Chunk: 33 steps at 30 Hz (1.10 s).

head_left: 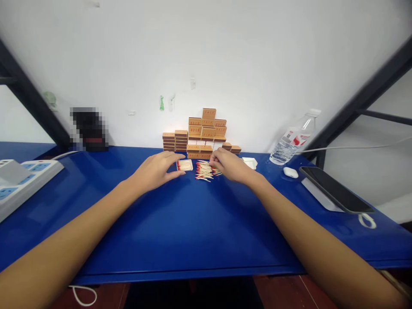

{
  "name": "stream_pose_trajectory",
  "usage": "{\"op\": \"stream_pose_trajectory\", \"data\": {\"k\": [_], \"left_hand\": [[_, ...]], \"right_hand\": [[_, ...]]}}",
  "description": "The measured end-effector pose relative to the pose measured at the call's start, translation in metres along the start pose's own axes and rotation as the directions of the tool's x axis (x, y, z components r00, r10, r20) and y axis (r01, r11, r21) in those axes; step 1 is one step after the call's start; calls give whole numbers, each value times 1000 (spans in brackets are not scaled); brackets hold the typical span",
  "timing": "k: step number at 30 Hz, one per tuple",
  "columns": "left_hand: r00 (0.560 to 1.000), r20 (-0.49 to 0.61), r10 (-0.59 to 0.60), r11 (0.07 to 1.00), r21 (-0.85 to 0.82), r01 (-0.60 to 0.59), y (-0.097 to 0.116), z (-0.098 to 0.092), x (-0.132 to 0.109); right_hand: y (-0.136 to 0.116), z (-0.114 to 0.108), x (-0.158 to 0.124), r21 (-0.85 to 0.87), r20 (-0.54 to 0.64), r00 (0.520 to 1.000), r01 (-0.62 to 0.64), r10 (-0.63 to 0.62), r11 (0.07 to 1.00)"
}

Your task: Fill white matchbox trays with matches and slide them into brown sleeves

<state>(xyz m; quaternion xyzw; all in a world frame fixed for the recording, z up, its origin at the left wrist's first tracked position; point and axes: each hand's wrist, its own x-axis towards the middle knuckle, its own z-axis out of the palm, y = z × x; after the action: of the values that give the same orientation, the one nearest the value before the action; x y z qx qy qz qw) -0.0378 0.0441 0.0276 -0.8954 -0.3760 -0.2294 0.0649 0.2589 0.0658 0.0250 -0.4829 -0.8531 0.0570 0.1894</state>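
Observation:
A small white tray with matches in it lies on the blue table. My left hand is around its left end, thumb and index finger on either side of it. To the right, loose red-tipped matches lie in a pile. My right hand is at the pile's right side, fingers pinched together; what they hold, if anything, is too small to tell. Behind both hands stand stacked orange matchboxes. An open white tray sits beyond my right wrist.
At the right are a water bottle, a white earphone case and a phone. A power strip lies at the left, and a dark, blurred-out object stands near the wall.

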Motion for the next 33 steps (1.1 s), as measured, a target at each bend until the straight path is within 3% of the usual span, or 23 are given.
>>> {"op": "stream_pose_trajectory", "data": {"k": [4, 7, 12, 16, 19, 25, 33], "left_hand": [[999, -44, -24, 996, -87, 20, 3, 1, 3], [995, -38, -95, 962, -259, 82, 8, 1, 11], [990, -24, -139, 882, -458, 113, 10, 1, 36], [996, -14, -91, 842, -535, 69, 9, 6, 63], [995, 43, -95, 806, -583, 102, 10, 12, 84], [988, 148, -39, 794, -596, 121, 22, 26, 113], [988, 134, -79, 670, -727, 152, 26, 50, 122]], "right_hand": [[-10, 3, 2, 35, -47, 998, 45, -43, 998], [-15, 2, 2, 231, -108, 994, 21, 4, 973], [-19, -1, 0, 680, 52, 994, -108, 100, 725], [-13, -3, -1, 779, 44, 982, -149, 184, 609], [0, -6, -2, 806, 33, 971, -167, 239, 568], [26, -8, -7, 780, -21, 949, -181, 314, 599], [38, -7, -4, 731, -110, 931, -162, 349, 663]]}}
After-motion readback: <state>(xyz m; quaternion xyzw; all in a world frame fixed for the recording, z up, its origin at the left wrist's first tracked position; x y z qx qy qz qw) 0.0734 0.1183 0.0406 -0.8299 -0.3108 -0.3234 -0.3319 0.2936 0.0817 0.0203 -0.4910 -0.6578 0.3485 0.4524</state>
